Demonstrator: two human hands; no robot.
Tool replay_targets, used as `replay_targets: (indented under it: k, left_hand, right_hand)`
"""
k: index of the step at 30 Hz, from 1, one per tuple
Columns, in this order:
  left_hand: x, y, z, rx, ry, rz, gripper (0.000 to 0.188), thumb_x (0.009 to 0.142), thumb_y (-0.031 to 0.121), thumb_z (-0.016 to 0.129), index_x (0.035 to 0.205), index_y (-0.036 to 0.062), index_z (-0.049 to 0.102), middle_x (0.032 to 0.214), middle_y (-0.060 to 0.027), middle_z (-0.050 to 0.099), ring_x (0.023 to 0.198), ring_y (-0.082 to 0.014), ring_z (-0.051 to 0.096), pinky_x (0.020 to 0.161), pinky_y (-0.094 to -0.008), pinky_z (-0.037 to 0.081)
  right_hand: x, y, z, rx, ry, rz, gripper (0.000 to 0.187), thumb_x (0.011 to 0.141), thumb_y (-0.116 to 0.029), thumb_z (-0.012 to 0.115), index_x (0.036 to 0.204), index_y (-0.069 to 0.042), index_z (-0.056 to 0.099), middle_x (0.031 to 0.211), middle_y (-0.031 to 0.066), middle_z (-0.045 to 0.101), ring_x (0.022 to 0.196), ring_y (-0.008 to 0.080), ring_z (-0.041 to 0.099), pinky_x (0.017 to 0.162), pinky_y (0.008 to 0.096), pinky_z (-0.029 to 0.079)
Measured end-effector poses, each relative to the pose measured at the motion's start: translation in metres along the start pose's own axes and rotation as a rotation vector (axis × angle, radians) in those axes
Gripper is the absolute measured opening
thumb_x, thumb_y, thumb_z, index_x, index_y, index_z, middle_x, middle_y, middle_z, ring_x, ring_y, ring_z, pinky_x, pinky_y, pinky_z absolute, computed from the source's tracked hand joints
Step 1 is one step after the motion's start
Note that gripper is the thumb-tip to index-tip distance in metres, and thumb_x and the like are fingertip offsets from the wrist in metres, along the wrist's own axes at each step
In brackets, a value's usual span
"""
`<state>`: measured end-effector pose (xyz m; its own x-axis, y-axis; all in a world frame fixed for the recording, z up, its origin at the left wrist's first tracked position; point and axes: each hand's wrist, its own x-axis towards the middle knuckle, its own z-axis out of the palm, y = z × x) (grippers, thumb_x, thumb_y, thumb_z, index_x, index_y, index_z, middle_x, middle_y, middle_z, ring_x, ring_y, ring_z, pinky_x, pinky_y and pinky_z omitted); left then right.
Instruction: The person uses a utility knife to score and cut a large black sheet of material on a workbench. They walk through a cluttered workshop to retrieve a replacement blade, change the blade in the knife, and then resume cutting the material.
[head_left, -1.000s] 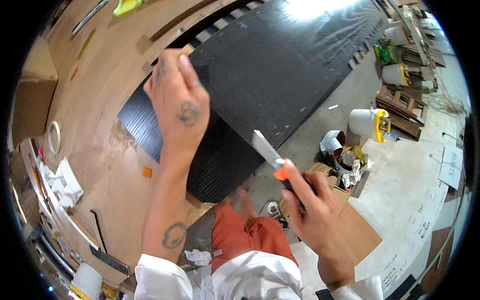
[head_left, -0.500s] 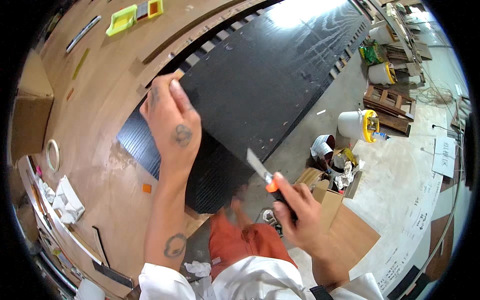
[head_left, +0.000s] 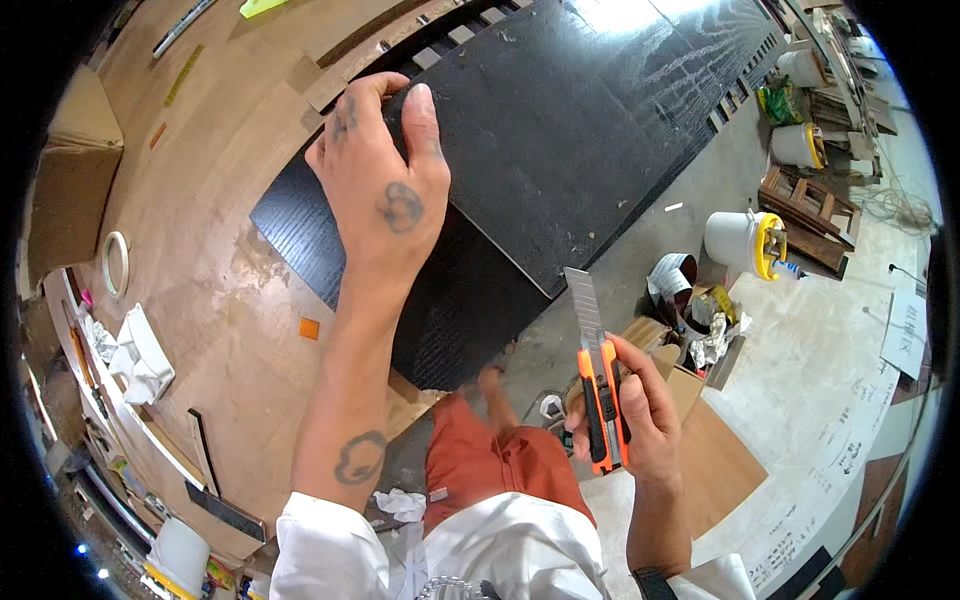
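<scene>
While a small flat orange square (head_left: pixel 309 328) lies on the brown wooden tabletop (head_left: pixel 215 190), my left hand (head_left: pixel 388 205) arches over the left edge of a large flat black wood-grained board (head_left: pixel 560 150), thumb and forefinger apart; whether its hidden fingers hold anything, I cannot tell. Farther right, my right hand (head_left: pixel 652 425) grips an orange-and-black utility knife (head_left: pixel 606 405) by its handle, the segmented steel blade (head_left: pixel 582 302) rising beyond my fingers, its tip near the board's corner
</scene>
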<state>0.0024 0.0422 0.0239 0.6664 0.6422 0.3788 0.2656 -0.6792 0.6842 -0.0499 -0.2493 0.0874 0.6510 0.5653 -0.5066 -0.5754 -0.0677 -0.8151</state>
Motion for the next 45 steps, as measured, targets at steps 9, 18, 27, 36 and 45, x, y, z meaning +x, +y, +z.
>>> replay_targets:
  k: [9,18,27,36,45]
  left_hand:
    - [0.001,-0.001,0.002,-0.01,0.037,0.03,0.02,0.1,0.023,0.053,0.106,0.0047,0.057,0.099,-0.0105,0.064,0.099,-0.0299,0.059,0.095,-0.0466,0.034]
    - [-0.001,-0.001,0.004,0.015,0.042,-0.002,0.017,0.1,0.019,0.051,0.105,0.0041,0.057,0.099,-0.0114,0.064,0.1,-0.031,0.059,0.094,-0.0473,0.036]
    - [-0.002,-0.002,0.005,0.042,0.06,0.022,0.015,0.1,0.016,0.051,0.107,0.0046,0.057,0.102,-0.0114,0.063,0.104,-0.0314,0.059,0.094,-0.0486,0.036]
    - [-0.001,-0.001,0.004,-0.034,0.031,-0.033,0.015,0.1,0.016,0.05,0.107,0.0049,0.057,0.099,-0.0106,0.064,0.101,-0.0309,0.059,0.094,-0.0476,0.037]
    - [0.001,0.001,0.001,-0.049,0.033,-0.074,0.015,0.101,0.017,0.048,0.105,0.0047,0.057,0.093,-0.0096,0.065,0.092,-0.0278,0.061,0.095,-0.0446,0.035]
  right_hand:
    - [0.021,0.001,-0.002,-0.077,0.004,-0.018,0.05,0.108,-0.029,0.034,0.149,0.0,0.033,0.08,0.0224,0.066,0.05,0.0202,0.061,0.048,0.0302,0.051]
    - [0.016,-0.021,0.023,-0.798,0.187,-0.193,0.042,0.106,-0.019,0.044,0.142,0.001,0.048,0.075,0.0054,0.062,0.055,0.0095,0.055,0.052,0.0237,0.045]
    - [0.013,-0.024,0.03,-1.22,0.205,-0.404,0.056,0.087,-0.001,0.066,0.141,-0.009,0.054,0.074,0.0095,0.05,0.059,0.0214,0.049,0.055,0.0307,0.044]
    - [0.01,-0.007,0.004,-0.532,0.194,-0.22,0.049,0.101,-0.022,0.056,0.144,-0.001,0.045,0.088,0.007,0.063,0.067,0.0107,0.058,0.059,0.0271,0.049]
    - [0.021,-0.021,0.01,-1.004,0.236,-0.382,0.048,0.097,-0.026,0.06,0.139,-0.002,0.052,0.089,0.0103,0.059,0.07,0.0199,0.057,0.063,0.0322,0.048]
